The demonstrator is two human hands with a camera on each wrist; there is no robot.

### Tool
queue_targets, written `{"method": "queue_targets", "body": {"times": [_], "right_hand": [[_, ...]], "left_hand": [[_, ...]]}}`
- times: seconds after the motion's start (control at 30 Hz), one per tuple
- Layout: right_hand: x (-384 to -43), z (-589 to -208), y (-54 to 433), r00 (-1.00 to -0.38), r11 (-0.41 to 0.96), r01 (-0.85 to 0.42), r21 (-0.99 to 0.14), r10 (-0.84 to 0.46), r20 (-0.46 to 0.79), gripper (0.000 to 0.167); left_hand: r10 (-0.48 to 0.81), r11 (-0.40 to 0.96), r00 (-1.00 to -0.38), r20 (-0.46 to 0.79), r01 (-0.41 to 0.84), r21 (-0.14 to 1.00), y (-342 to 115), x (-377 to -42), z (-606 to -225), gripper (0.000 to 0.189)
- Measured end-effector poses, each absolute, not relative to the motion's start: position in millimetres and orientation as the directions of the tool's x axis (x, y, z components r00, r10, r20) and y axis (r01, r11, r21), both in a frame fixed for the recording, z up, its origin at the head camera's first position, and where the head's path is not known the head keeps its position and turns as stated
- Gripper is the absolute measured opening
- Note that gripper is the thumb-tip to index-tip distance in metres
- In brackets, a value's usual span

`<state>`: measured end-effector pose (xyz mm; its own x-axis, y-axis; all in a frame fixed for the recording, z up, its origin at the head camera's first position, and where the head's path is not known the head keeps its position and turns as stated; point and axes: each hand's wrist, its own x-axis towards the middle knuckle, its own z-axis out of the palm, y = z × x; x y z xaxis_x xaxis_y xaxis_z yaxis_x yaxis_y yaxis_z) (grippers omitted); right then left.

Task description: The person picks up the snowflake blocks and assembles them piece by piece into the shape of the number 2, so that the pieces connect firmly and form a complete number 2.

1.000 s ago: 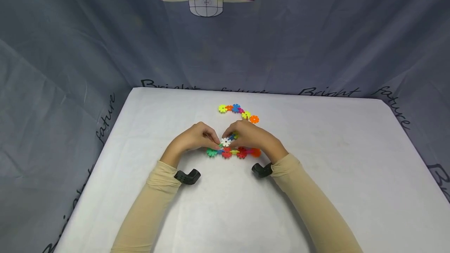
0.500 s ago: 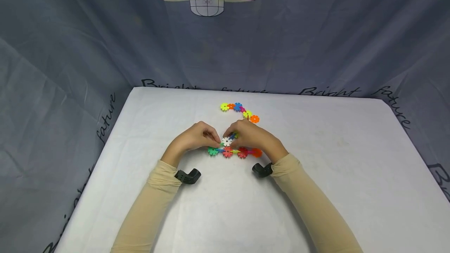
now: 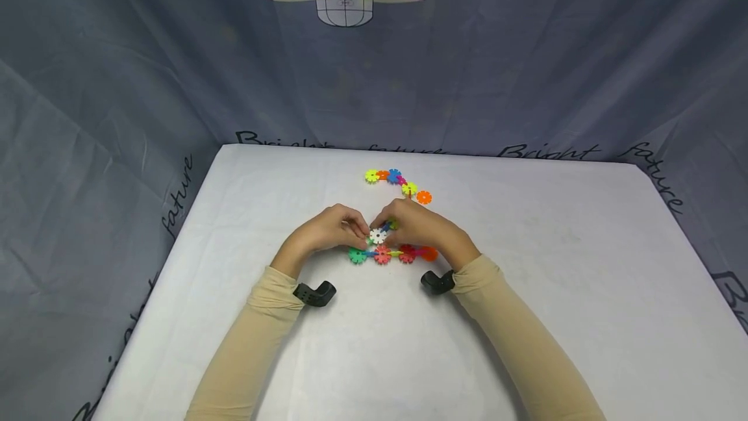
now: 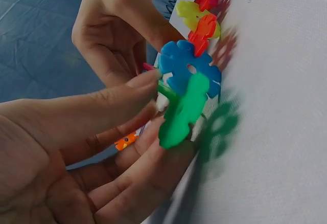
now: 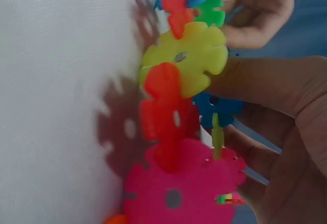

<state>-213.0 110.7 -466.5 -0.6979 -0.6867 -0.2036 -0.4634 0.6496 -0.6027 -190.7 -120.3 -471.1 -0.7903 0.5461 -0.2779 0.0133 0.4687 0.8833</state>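
Notched plastic snowflake discs are linked edge to edge in colourful chains. In the head view, my left hand (image 3: 330, 231) pinches a small green disc (image 3: 370, 240) at the left side of a white disc (image 3: 378, 236). My right hand (image 3: 417, 223) grips the linked pieces on the other side; its thumb and fingers lie around a blue disc (image 5: 219, 106) in the right wrist view. Just in front runs a row with a green disc (image 4: 184, 114), a blue disc (image 4: 186, 68), a red disc (image 3: 382, 255) and a yellow disc (image 5: 186, 58). My right hand hides part of the pieces.
Beyond my hands, a curved run of discs, including a blue disc (image 3: 394, 176) and a yellow disc (image 3: 372, 176), lies on the white table (image 3: 526, 317). An orange disc (image 3: 424, 197) is near its right end. A grey printed curtain (image 3: 467, 70) stands behind the table.
The front row of discs has shifted slightly right. Both hands stay nearly in place, keeping their hold on the linked pieces.
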Motion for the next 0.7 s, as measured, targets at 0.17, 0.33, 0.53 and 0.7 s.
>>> {"method": "queue_targets", "body": {"times": [0.17,0.33,0.53,0.7], "right_hand": [[-200.6,-459.5,124.5,-0.783,0.62,-0.413,-0.667,-0.616,-0.087,0.043],[-180.3,-458.3,137.8,-0.833,0.57,-0.452,-0.686,-0.546,0.095,0.037],[-174.2,-464.5,127.5,-0.788,0.586,-0.555,-0.591,-0.599,0.146,0.032],[-187.4,-465.5,119.0,-0.767,0.636,-0.523,-0.568,-0.642,-0.012,0.035]], "left_hand": [[0.532,0.459,-0.785,-0.318,-0.048,0.887,-120.6,-190.4,-472.7,0.031],[0.495,0.429,-0.795,-0.351,-0.127,0.894,-117.1,-191.1,-474.6,0.033],[0.476,0.48,-0.797,-0.373,-0.12,0.869,-113.7,-191.8,-472.9,0.035],[0.478,0.587,-0.771,-0.421,-0.076,0.806,-116.8,-188.5,-469.0,0.032]]}}
